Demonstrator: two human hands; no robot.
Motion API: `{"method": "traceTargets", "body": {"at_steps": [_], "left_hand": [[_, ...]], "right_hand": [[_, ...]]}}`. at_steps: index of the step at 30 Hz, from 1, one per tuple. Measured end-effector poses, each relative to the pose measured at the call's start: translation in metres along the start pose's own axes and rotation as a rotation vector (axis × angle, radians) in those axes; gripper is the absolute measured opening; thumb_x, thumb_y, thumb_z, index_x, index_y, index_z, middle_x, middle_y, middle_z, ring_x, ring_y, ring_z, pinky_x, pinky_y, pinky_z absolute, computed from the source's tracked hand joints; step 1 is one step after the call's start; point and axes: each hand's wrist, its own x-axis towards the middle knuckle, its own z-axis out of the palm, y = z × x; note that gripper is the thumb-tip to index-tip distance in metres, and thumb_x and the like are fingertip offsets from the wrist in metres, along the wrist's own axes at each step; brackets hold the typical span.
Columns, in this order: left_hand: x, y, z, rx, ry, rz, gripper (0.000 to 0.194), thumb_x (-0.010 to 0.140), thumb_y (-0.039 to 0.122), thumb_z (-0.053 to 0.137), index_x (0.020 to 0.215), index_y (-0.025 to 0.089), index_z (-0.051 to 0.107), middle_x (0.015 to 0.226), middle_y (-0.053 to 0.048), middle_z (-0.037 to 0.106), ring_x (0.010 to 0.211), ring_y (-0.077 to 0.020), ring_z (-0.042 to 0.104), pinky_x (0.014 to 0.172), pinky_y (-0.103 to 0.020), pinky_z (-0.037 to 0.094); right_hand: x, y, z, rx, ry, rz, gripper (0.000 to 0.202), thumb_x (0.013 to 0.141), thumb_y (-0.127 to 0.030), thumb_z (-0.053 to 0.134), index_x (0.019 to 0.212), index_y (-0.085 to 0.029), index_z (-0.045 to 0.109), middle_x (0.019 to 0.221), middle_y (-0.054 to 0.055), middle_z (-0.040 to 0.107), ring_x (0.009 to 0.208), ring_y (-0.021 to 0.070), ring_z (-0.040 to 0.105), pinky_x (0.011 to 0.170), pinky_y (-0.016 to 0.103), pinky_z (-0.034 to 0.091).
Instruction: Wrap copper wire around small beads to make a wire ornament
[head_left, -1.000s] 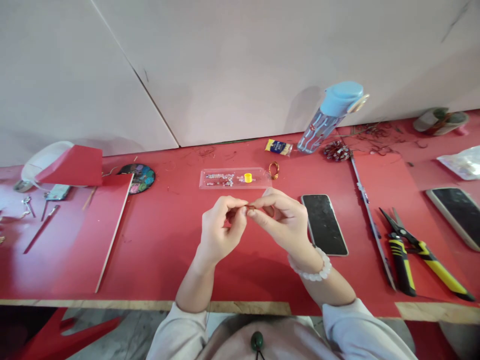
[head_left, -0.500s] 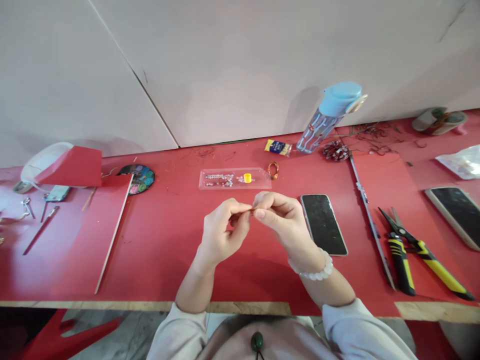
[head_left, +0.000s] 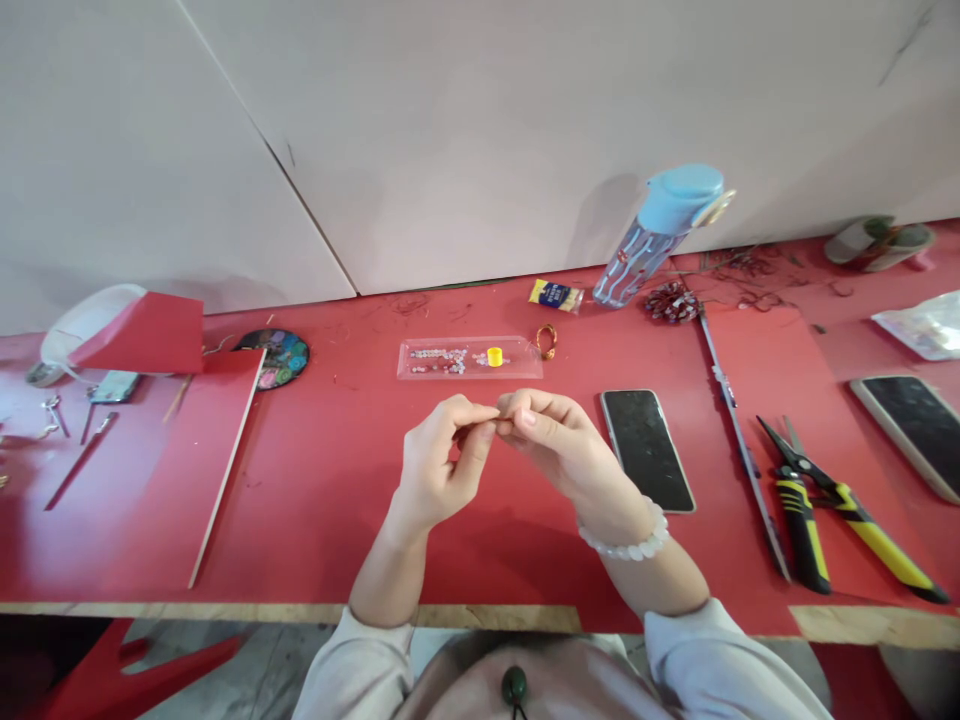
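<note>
Head view: left hand (head_left: 441,462) and right hand (head_left: 570,455), fingertips pinched narrow, hold thin reddish-brown strand (head_left: 508,418) over red table (head_left: 330,480), near bead tray (head_left: 526,368). Steady left pinch, light right-hand tension likely serve best.

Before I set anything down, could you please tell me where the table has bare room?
The widest bare patch of table lies between the left hand and the red board at left; a smaller one sits between the left forearm and the bracelet. The right side is crowded with phones, shears and another board, the back with bottle and packet.
</note>
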Motion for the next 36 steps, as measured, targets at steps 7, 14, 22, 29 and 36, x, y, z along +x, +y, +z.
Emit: {"method": "traceTargets", "body": {"at_steps": [7,14,22,29,36], "left_hand": [[-0.002,-0.002,0.001,-0.065,-0.01,0.032,0.013,0.1,0.011,0.054,0.106,0.02,0.061,0.075,0.002,0.061,0.056,-0.0075,0.052,0.049,-0.017,0.043],[-0.001,0.001,0.002,-0.073,-0.011,0.122,0.011,0.1,0.012,0.054,0.106,0.017,0.062,0.072,0.001,0.06,0.061,-0.01,0.052,0.053,-0.02,0.044],[-0.002,-0.001,0.001,0.037,0.148,0.097,0.014,0.097,0.01,0.058,0.108,0.017,0.065,0.076,0.0,0.064,0.058,-0.0086,0.052,0.05,-0.019,0.044],[-0.003,0.003,0.001,0.105,0.167,0.129,0.012,0.096,0.012,0.062,0.106,0.018,0.067,0.075,0.0,0.065,0.058,-0.0083,0.056,0.05,-0.019,0.045],[-0.005,0.009,0.003,0.038,0.118,0.15,0.016,0.092,0.005,0.063,0.104,0.016,0.064,0.074,-0.001,0.066,0.061,-0.0104,0.058,0.053,-0.021,0.05]], "right_hand": [[-0.001,-0.003,0.002,0.076,-0.002,0.044,0.035,0.073,-0.046,0.088,0.065,-0.02,0.066,0.067,-0.002,0.057,0.066,0.0115,0.049,0.064,0.025,0.04],[0.005,-0.002,0.0,0.238,-0.234,0.358,0.039,0.065,-0.046,0.091,0.061,-0.019,0.063,0.058,-0.004,0.053,0.058,0.0094,0.046,0.06,0.023,0.042],[-0.011,-0.006,0.005,-0.731,0.175,-0.664,0.013,0.09,-0.032,0.071,0.099,-0.025,0.067,0.089,0.002,0.068,0.085,0.0198,0.064,0.084,0.039,0.051],[-0.01,-0.009,0.006,-1.134,0.222,-1.117,0.018,0.087,-0.011,0.071,0.1,-0.024,0.067,0.081,0.002,0.068,0.075,0.0196,0.066,0.075,0.04,0.056],[-0.01,-0.007,0.006,-1.172,0.171,-1.212,0.023,0.091,-0.008,0.066,0.107,-0.024,0.067,0.083,0.004,0.071,0.077,0.0211,0.071,0.076,0.044,0.067]]}}
